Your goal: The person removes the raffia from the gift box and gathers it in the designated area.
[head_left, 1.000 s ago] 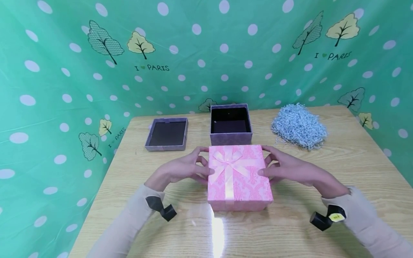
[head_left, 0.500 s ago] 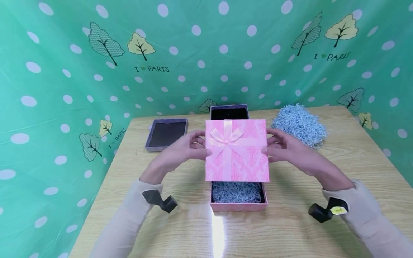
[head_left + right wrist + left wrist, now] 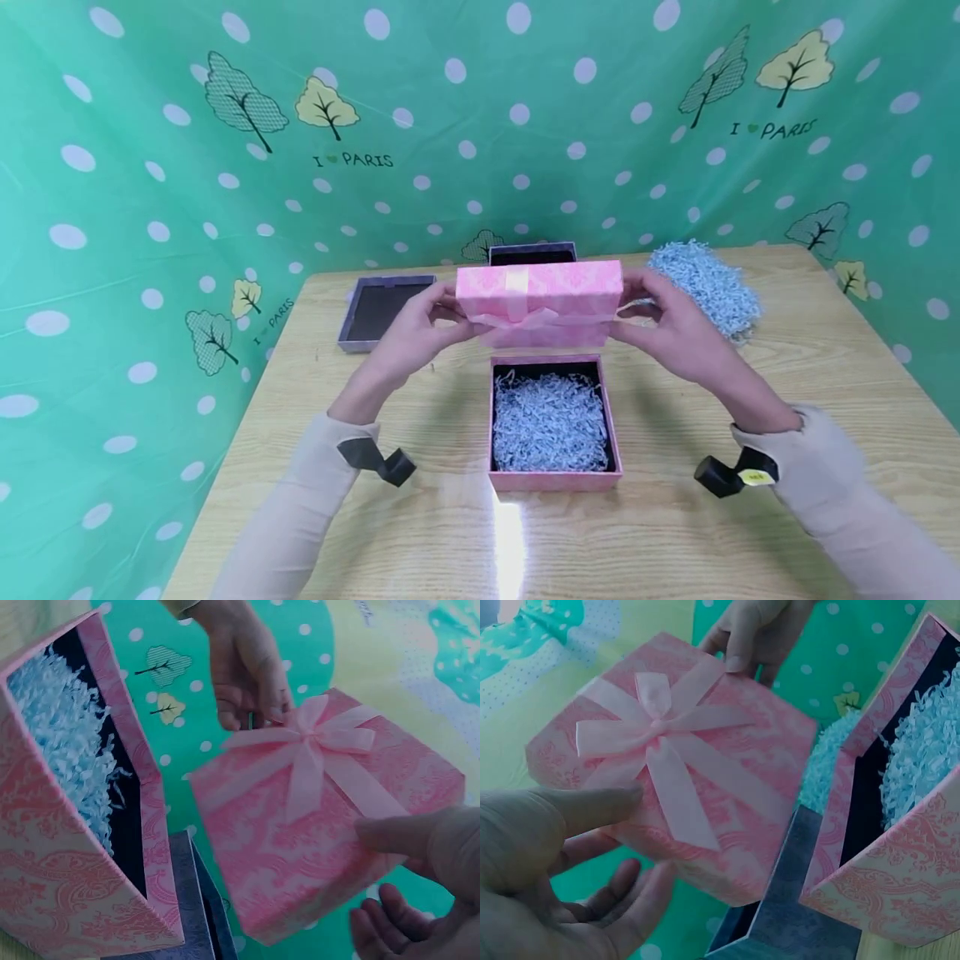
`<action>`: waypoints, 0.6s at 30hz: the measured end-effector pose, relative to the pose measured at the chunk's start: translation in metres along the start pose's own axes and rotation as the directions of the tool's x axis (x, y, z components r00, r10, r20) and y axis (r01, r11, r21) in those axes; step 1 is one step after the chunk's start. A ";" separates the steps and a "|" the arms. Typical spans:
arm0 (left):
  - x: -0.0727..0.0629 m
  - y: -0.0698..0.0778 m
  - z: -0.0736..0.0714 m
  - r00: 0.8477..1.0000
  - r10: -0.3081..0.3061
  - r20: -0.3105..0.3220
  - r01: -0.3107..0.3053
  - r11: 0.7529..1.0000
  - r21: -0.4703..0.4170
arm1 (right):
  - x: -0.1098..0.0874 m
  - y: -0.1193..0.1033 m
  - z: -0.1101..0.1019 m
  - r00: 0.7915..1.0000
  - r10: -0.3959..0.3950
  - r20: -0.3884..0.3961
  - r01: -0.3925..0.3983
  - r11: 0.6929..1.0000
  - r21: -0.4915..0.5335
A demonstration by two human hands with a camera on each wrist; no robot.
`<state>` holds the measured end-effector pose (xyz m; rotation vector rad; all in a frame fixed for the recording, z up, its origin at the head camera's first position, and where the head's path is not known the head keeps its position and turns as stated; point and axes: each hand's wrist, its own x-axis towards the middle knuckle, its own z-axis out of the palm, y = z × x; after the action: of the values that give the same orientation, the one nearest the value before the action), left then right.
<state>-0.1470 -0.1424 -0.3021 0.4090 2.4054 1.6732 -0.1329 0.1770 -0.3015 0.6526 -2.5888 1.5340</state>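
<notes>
Between my two hands hangs a pink patterned box lid (image 3: 540,287) with a ribbon bow (image 3: 658,727), tilted on edge above the table. My left hand (image 3: 420,329) pinches its left side, thumb on the top face. At the opposite side my right hand (image 3: 671,329) pinches it the same way, as the right wrist view also shows with its thumb on the lid (image 3: 322,810). Below and nearer to me stands the uncovered pink box (image 3: 555,481), holding blue shredded paper (image 3: 551,421).
Behind the lid stands a dark purple box (image 3: 532,250), mostly hidden. Its shallow lid-like tray (image 3: 386,308) lies at the back left, partly behind my left hand. A heap of blue shredded paper (image 3: 705,283) sits at the back right of the wooden table (image 3: 675,533).
Both hands have lifted the lid off the pink box and carried it away from me, then tipped it so its far edge faces up. The blue shreds inside the box have come into sight.
</notes>
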 end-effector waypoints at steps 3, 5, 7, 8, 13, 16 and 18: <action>0.000 0.000 0.000 0.999 0.024 -0.023 -0.026 0.996 -0.084 | 0.003 -0.002 0.006 0.992 -0.079 -0.095 0.069 0.992 -0.104; 0.001 0.000 0.000 0.999 0.034 -0.024 -0.037 0.991 -0.126 | 0.006 -0.003 0.010 0.987 -0.091 -0.131 0.075 0.989 -0.127; 0.001 0.000 -0.001 0.999 0.044 -0.028 -0.047 0.987 -0.156 | 0.008 -0.004 0.012 0.986 -0.086 -0.143 0.067 0.990 -0.127; 0.000 -0.001 -0.001 0.999 0.045 -0.029 -0.049 0.983 -0.177 | 0.009 -0.004 0.013 0.986 -0.082 -0.142 0.065 0.991 -0.118; 0.000 -0.002 -0.009 0.997 -0.019 -0.080 -0.008 0.946 -0.323 | 0.017 -0.001 0.017 0.994 -0.065 -0.093 0.066 0.998 0.007; 0.001 -0.003 -0.014 0.991 -0.070 -0.110 0.024 0.928 -0.371 | 0.022 -0.001 0.020 0.998 -0.028 -0.054 0.035 0.990 0.134; 0.001 -0.004 -0.017 0.988 -0.090 -0.122 0.037 0.923 -0.384 | 0.027 -0.003 0.023 0.999 0.012 -0.036 -0.005 0.981 0.193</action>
<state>-0.1532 -0.1588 -0.2999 0.1560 2.0757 2.1381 -0.1524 0.1476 -0.3041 0.6216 -2.4397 1.7972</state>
